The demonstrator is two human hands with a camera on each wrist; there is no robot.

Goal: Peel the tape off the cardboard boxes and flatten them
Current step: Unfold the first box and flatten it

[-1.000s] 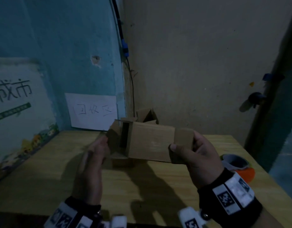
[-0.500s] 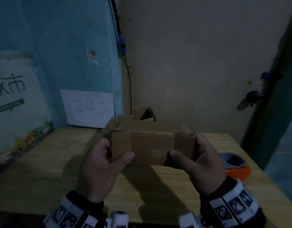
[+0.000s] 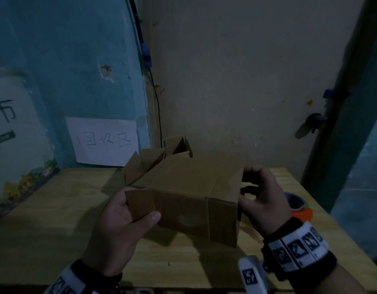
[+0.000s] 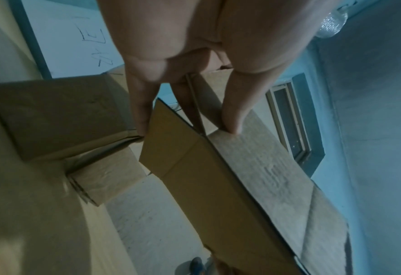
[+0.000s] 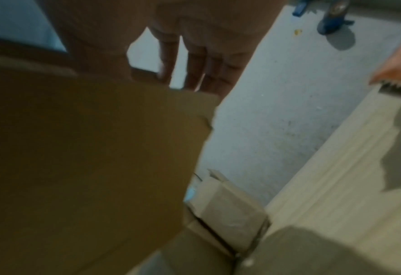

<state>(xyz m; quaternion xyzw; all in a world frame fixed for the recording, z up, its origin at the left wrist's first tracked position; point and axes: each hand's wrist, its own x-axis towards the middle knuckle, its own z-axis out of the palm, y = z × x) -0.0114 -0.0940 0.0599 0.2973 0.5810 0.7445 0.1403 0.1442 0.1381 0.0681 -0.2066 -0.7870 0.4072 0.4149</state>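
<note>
I hold a brown cardboard box above the wooden table. It lies lengthwise between my hands, its top panel tilted toward me. My left hand grips the left end flap, thumb on the front face; the left wrist view shows the left hand pinching that flap of the box. My right hand curls round the right end of the box. In the blurred right wrist view its fingers reach behind the edge of the box. I see no tape on the faces shown.
More opened cardboard boxes stand behind, in the corner by the wall. An orange tape dispenser lies on the table at the right. A white paper sign hangs on the blue wall.
The box has tipped so its top panel faces me and sits lower and closer. My right hand slid from the front face to the right end; my left hand took hold of the left flap.
</note>
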